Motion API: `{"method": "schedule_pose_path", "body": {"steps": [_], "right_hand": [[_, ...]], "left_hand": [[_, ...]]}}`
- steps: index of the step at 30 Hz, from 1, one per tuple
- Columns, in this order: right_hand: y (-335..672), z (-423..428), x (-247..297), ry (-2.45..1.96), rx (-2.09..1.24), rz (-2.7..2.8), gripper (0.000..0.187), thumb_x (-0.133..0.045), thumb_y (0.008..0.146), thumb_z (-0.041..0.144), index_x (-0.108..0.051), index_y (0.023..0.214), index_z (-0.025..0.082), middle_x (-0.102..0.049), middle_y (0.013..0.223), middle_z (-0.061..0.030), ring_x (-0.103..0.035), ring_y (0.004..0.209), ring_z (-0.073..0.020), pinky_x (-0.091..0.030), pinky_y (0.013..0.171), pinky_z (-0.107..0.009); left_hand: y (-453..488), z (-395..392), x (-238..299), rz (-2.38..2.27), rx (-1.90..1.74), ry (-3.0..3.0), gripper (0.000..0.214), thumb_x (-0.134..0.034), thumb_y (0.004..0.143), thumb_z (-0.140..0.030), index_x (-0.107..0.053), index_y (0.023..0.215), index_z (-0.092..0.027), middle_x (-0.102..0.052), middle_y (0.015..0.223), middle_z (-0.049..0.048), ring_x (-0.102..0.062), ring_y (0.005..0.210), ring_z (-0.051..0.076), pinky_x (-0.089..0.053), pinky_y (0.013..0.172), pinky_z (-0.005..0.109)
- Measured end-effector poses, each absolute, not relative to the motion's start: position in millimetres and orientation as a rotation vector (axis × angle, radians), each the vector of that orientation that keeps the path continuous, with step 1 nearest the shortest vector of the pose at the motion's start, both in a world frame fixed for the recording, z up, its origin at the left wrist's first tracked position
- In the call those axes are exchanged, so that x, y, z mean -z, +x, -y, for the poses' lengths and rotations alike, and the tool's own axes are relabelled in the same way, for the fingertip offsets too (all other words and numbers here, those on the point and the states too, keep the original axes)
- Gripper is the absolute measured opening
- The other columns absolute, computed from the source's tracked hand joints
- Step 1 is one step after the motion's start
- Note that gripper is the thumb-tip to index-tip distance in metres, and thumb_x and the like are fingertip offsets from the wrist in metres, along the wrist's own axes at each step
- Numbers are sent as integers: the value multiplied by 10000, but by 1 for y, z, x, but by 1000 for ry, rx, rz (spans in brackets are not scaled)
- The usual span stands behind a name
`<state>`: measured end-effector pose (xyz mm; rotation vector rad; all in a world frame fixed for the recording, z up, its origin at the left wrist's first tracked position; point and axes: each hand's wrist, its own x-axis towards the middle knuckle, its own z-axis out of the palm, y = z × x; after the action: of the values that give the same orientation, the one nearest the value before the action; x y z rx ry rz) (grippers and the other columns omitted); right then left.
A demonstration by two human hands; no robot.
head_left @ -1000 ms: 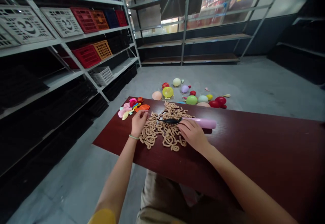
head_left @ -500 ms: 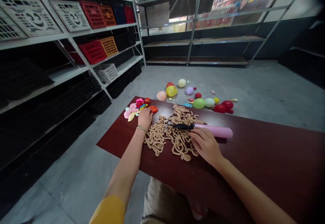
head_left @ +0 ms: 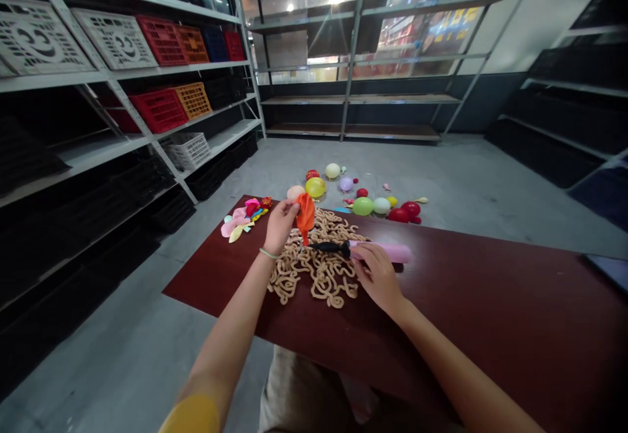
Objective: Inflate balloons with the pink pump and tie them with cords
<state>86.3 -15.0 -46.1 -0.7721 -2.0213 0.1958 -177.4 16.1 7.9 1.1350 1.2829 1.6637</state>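
Over the worktop point(head_left: 456, 315), mid-edge: left hand point(head_left: 280, 227) grip narrow, pinching limp orange balloon point(head_left: 305, 217) at 3 o'clock, its tip just beside black pump nozzle point(head_left: 328, 247) | right hand point(head_left: 379, 277) grip closed round pink pump barrel point(head_left: 385, 252) | firm, steady pinch suits best.

You are holding an orange balloon point(head_left: 306, 217) and a pink hand pump point(head_left: 392, 252) with a black nozzle point(head_left: 328, 247). Tan coils point(head_left: 314, 273) are lying across your dark red table point(head_left: 456, 315).

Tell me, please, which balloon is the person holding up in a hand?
The orange deflated balloon, pinched near its top in the left hand. The other balloons are not held: they lie on the table or the floor.
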Motion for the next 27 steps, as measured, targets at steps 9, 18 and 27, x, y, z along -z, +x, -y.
{"method": "schedule_pose_path", "body": {"steps": [9,18,27], "right_hand": [[109,5,30,-1038,-884,1553,388,-532,920,458,-552,1259,269,-659,1199,-69,-611,1112,-232,-474,1002,-450],[122,0,5,-1008,-1375,1254,282,-725,745,439,-666,937,241,-700,923,-9,-643,827,-174,-543,721,-309],[141,-11,1,-998,-1162,1171,209,-720,718,374,-627,836,228,-641,777,20,-583,708,-138,-478,649,-258]], "left_hand": [[-54,-1,0,-978,-1456,896,390,-700,779,-520,-570,934,-186,-628,820,-1,-603,661,112,-508,594,219],[-47,17,5,-955,-1166,915,380,-749,753,-464,-597,963,-186,-622,817,5,-606,609,115,-517,523,217],[-28,32,5,-800,-749,975,503,-758,746,-528,-606,1028,-141,-696,908,109,-694,746,171,-567,641,264]]}}
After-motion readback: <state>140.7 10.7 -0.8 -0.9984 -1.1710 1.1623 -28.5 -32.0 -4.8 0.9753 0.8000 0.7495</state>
